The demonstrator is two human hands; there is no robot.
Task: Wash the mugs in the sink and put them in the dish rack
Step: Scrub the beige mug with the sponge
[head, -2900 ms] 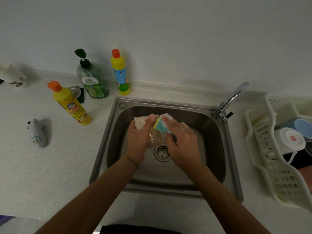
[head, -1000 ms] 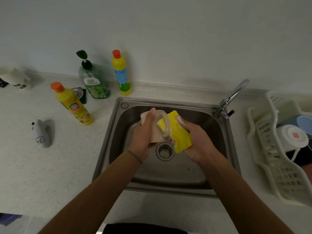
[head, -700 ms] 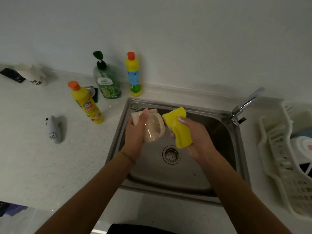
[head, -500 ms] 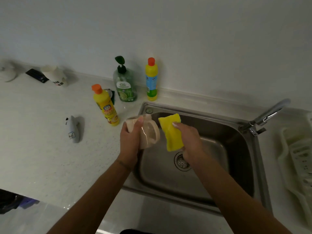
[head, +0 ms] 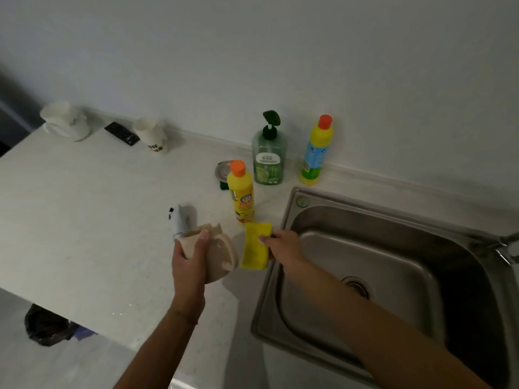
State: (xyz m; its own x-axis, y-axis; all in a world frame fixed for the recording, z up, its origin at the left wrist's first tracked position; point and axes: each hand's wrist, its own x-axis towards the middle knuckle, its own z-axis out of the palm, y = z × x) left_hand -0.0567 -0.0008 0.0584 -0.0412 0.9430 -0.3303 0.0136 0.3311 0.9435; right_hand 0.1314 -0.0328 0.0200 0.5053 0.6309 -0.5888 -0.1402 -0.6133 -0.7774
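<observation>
My left hand (head: 190,265) grips a beige mug (head: 217,255) on its side, handle to the right, above the white counter (head: 84,220) left of the sink (head: 393,276). My right hand (head: 282,245) pinches a yellow sponge (head: 255,245) by its right edge, over the sink's left rim and close beside the mug. The steel sink shows only its drain (head: 356,286). Two white mugs (head: 153,135) (head: 66,120) stand far back on the counter. The dish rack is out of view.
A yellow bottle with an orange cap (head: 241,192) stands just behind the sponge. A green pump bottle (head: 269,153) and a second yellow bottle (head: 317,150) stand by the wall. A small white object (head: 179,217) lies behind the mug. The tap (head: 505,245) is at the right edge.
Both hands have moved left out of the sink, carrying mug and sponge over the counter and the sink's left rim. The view has swung left, dropping the dish rack from sight.
</observation>
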